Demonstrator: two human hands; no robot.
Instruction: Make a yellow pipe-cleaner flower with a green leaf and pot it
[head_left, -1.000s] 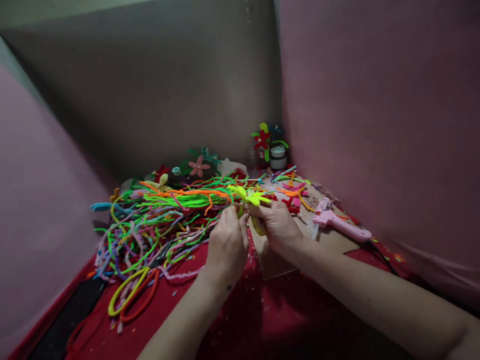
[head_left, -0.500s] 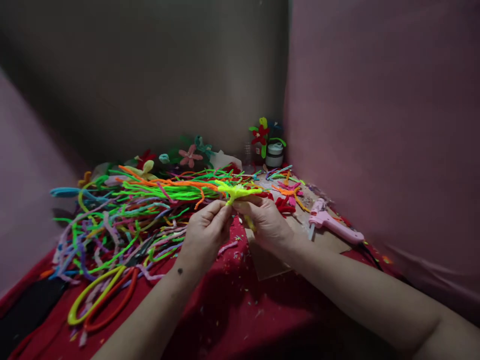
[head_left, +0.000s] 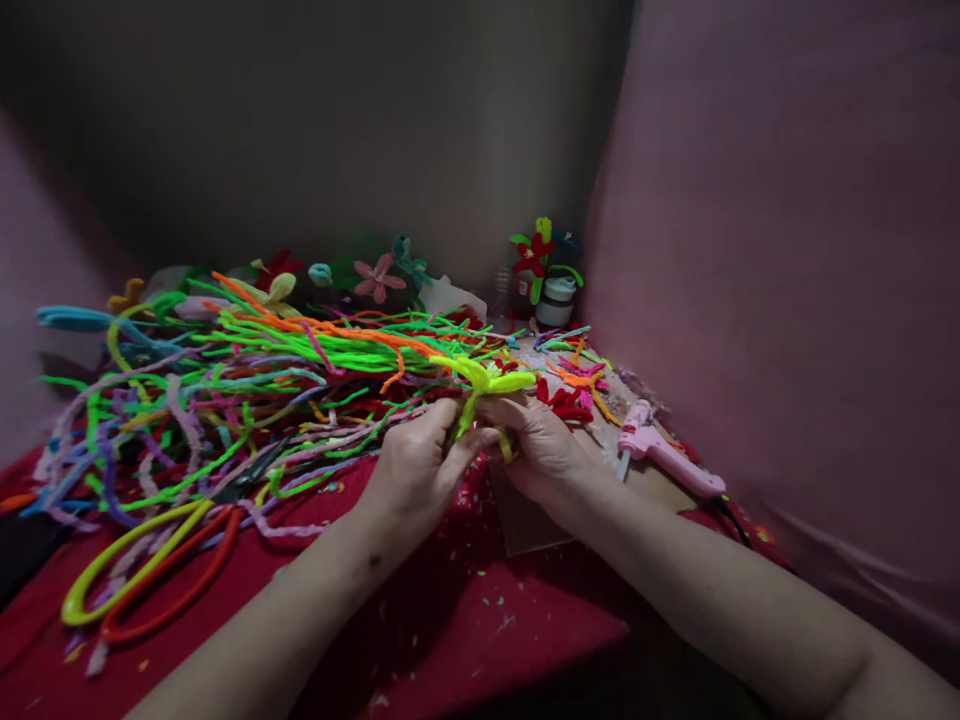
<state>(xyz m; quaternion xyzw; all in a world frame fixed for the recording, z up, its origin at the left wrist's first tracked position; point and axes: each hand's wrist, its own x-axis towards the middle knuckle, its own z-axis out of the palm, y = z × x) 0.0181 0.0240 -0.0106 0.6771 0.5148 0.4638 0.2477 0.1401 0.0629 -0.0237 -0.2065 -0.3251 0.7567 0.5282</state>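
Note:
A bright yellow pipe-cleaner flower [head_left: 484, 378] is held up between both hands, its petals spread out above the fingers. My left hand [head_left: 420, 450] is closed, thumb and fingers pinching at the flower's yellow stem. On the other side, my right hand [head_left: 536, 445] grips just under the petals, and a yellow strand hangs below its fingers. The fingers partly hide the stem. Just left of the hands lies a large heap of coloured pipe cleaners [head_left: 322, 345], mostly green and orange at the top.
Scissors with yellow and red handles [head_left: 161, 620] lie at the front left on the red cloth [head_left: 480, 640]. A pink glue gun [head_left: 667, 455] rests on cardboard [head_left: 536, 530] at the right. Finished flowers [head_left: 380, 278] and a lidded cup [head_left: 556, 300] stand at the back.
The flower has tipped so that its petals and stem show more plainly, and my left thumb has shifted lower along the stem. The camera view has turned slightly.

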